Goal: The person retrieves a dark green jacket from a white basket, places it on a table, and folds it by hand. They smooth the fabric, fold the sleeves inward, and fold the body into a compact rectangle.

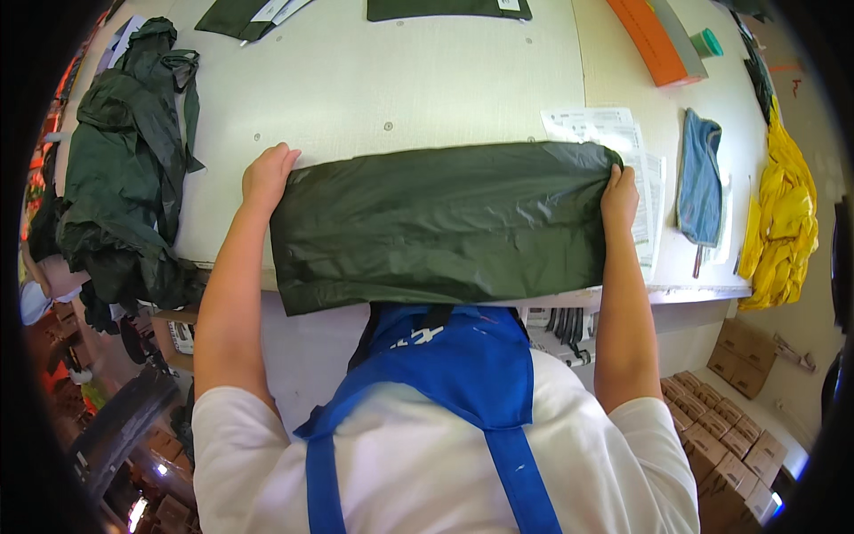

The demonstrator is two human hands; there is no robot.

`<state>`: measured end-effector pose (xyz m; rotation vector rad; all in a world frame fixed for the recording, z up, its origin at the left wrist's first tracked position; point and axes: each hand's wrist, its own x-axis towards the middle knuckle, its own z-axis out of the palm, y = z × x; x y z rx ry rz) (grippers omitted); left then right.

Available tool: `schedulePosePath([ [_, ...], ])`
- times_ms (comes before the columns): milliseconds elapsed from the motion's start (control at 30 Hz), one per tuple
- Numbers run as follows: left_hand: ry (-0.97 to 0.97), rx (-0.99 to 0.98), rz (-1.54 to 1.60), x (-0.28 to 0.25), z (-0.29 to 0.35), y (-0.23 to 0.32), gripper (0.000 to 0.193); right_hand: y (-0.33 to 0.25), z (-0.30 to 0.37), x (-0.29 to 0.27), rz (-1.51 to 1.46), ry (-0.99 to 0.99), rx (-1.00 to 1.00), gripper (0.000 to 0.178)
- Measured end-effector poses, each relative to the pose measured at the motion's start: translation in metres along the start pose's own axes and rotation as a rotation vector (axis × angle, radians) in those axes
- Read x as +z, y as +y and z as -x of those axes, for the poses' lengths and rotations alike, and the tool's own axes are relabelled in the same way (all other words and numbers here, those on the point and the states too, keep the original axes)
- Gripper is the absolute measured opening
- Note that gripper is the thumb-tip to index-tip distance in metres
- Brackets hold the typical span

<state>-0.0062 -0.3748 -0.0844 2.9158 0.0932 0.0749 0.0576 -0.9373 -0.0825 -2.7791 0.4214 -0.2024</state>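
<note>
A dark green piece of thin, slightly shiny fabric (436, 227), folded into a long rectangle, stretches between my two hands at the table's front edge. My left hand (269, 175) pinches its far left corner, the fingers closed on it. At the far right corner my right hand (620, 198) grips the fabric, thumb on top. The near edge of the folded fabric hangs over the table edge, in front of my blue apron (445, 374). Small creases run over its right half.
A heap of dark green fabric (124, 160) hangs over the table's left side. Folded green pieces (445, 9) lie at the back. To the right are paper sheets (654, 191), a blue denim pouch (698, 178), yellow fabric (783, 222) and an orange box (645, 40). Cartons (725, 436) stand below right.
</note>
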Motion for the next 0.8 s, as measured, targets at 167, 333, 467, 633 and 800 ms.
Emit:
schedulePosePath([
  [167,0.169,0.031,0.032,-0.031,0.040,0.054,0.036,-0.014,0.009,-0.014,0.025,-0.017,0.084,0.033],
  [333,-0.072,0.020,-0.193,-0.007,0.090,0.082,0.051,-0.020,0.005,-0.005,0.105,-0.093,0.153,0.033],
  [467,-0.067,0.012,-0.201,0.019,0.077,0.067,0.053,-0.014,0.006,0.010,0.132,-0.068,0.189,0.033],
  [633,-0.081,0.012,-0.231,0.023,0.075,0.066,0.053,-0.008,0.001,0.008,0.032,0.107,-0.022,0.034],
  [800,-0.105,0.007,-0.268,0.020,0.073,0.066,0.055,-0.071,0.069,0.003,0.411,0.018,-0.487,0.073],
])
